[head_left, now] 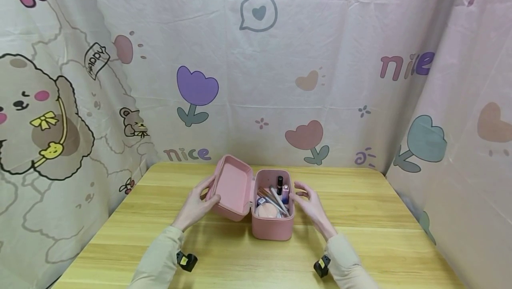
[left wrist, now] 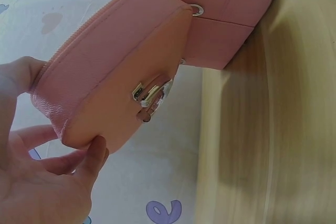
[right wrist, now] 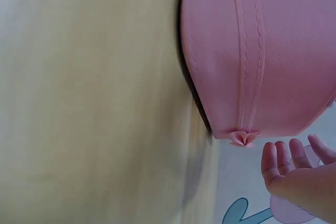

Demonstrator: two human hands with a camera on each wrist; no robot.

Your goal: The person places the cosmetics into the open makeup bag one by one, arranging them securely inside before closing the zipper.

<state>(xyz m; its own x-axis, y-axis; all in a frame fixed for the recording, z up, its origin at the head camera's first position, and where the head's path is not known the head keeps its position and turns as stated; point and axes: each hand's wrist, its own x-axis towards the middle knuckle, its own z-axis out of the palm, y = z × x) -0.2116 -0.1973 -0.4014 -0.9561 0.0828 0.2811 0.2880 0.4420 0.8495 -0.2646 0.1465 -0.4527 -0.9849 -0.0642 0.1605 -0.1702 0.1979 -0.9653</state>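
Observation:
A pink cosmetic case stands on the table, its hinged lid swung out to the left. My left hand grips the lid's outer edge between thumb and fingers; the left wrist view shows a zip along the rim and a metal clasp-like fitting on top. Beside the case's right wall is my right hand, fingers loosely bent and holding nothing; whether its thumb touches the rim I cannot tell. Inside lie a round pale pad, several slim sticks or brushes, a black tube and a pink-and-purple bottle.
The case sits near the middle of a wooden table. Behind and along both sides hangs a pale printed curtain. Each sleeve has a small black wrist camera at its cuff.

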